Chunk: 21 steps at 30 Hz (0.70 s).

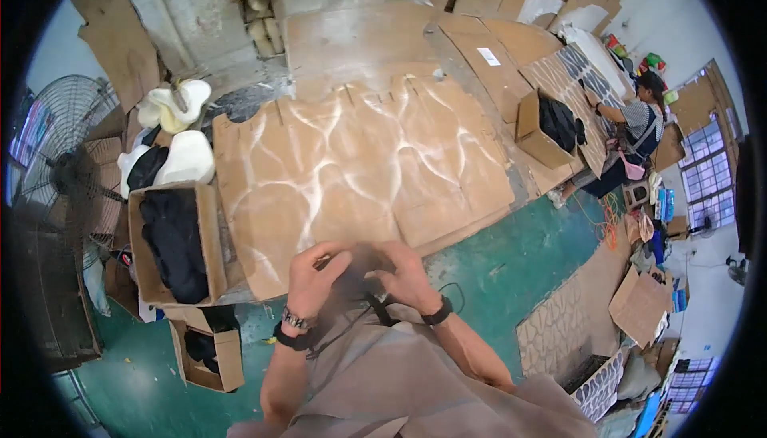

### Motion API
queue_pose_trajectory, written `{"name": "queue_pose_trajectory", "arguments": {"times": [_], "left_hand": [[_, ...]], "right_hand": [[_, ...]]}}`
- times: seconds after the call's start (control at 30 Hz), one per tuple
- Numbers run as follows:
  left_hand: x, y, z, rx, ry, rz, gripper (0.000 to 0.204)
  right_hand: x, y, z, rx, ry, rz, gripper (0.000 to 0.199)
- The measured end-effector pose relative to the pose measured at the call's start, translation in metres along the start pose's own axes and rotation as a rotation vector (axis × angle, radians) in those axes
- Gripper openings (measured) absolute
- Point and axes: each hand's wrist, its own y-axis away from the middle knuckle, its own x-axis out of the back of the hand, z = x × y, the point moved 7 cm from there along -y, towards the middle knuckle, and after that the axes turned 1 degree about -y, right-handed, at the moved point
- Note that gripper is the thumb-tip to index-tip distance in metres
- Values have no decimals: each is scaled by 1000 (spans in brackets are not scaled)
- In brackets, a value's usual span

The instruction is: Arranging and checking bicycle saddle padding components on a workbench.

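Close in front of my body, both hands are at a dark, blurred piece (363, 268); its kind cannot be made out. My left hand (318, 276), with a bracelet and a dark band at the wrist, is curled round its left side. My right hand (406, 275), a dark band on its wrist too, closes on the other side with bent fingers. Just beyond them lies a large cardboard sheet (359, 158) on the table, marked with white, curved, powdery outlines.
A cardboard box (214, 238) of black, soft-looking pieces (174, 246) stands at the left, with white moulded shapes (185, 158) behind it. Below is another open box (232, 362). A fan (68, 158) stands far left. A person (643, 122) works at the right, near a box (531, 130).
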Motion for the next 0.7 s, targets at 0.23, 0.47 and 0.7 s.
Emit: {"name": "queue_pose_trajectory", "arguments": {"times": [0.23, 0.47, 0.7], "left_hand": [[-91, -58, -39, 33, 200, 208, 39], [-183, -77, -108, 190, -182, 212, 41], [-275, -89, -148, 543, -40, -253, 58]], "right_hand": [[51, -1, 113, -540, -572, -310, 13], [133, 6, 242, -940, -1375, 53, 28], [173, -9, 285, -947, -1367, 195, 34]]}}
